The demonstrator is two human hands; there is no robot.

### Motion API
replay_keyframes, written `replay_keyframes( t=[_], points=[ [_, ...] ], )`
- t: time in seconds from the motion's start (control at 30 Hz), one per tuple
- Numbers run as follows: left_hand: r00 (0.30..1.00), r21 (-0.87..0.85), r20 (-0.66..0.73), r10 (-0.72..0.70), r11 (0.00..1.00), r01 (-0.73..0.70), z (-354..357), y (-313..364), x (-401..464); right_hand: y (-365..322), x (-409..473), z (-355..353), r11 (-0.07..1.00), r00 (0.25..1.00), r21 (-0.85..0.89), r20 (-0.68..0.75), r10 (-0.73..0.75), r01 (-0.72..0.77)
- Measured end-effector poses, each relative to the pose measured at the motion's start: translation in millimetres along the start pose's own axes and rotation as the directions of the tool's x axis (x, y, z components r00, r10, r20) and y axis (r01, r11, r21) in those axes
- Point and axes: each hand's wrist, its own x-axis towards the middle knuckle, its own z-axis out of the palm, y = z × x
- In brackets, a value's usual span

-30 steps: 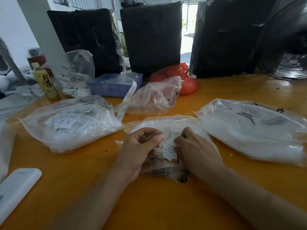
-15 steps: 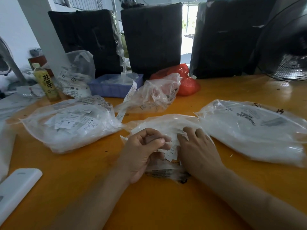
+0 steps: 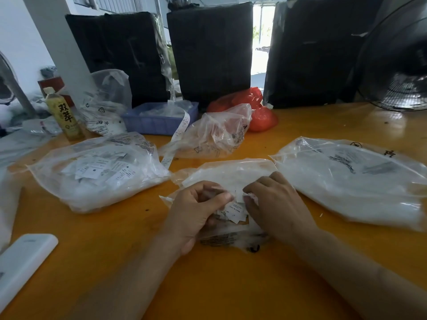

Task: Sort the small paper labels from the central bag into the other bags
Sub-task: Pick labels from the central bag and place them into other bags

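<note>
Labels (image 3: 234, 210) lie loose at the mouth of the central bag (image 3: 231, 174), between both hands. Left hand (image 3: 196, 215) curls, thumb to fingers, apparently pinching one label, though blur hides it. Right hand (image 3: 275, 204) presses fingertips on the pile. Advice: lift one label, read it, then drop it in the 10 o'clock bag (image 3: 99, 172) or the 2 o'clock bag (image 3: 351, 179).
</note>
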Motion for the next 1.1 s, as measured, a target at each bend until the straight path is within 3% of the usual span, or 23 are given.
replay_keyframes(
  t=[0.1, 0.23, 0.37, 0.5, 0.67, 0.9, 1.1],
  points=[
    [0.999, -0.035, 0.044, -0.006, 0.999, 0.007, 0, -3, 2, -2, -2, 4, 0.991, 0.989, -0.132, 0.149, 0.021, -0.002],
    [0.999, -0.001, 0.049, -0.015, 1.0, 0.015, 0, -3, 1, -5, -4, 4, 0.989, 0.994, -0.138, 0.098, -0.039, 0.053],
    [0.998, -0.075, 0.062, -0.02, 0.997, 0.025, -1, -4, 2, -3, -1, 0, 0.997, 0.999, 0.066, -0.029, 0.042, -0.04],
    [0.997, -0.196, 0.07, -0.031, 0.98, 0.044, 0, -4, 2, 2, -1, -8, 0.928, 0.976, 0.346, -0.111, 0.187, -0.138],
    [0.997, -0.191, 0.07, -0.032, 0.981, 0.045, 1, -2, 2, 1, -7, -20, 0.832, 0.919, 0.553, -0.304, 0.25, -0.044],
    [0.998, -0.143, 0.056, -0.042, 0.988, 0.05, 2, 1, -2, 1, -7, -22, 0.606, 0.926, 0.788, -0.14, 0.35, -0.11],
    [0.996, -0.138, 0.065, -0.063, 0.988, 0.071, 4, 0, -2, 4, -5, -20, 0.568, 0.923, 0.799, -0.043, 0.382, -0.198]
  ],
)
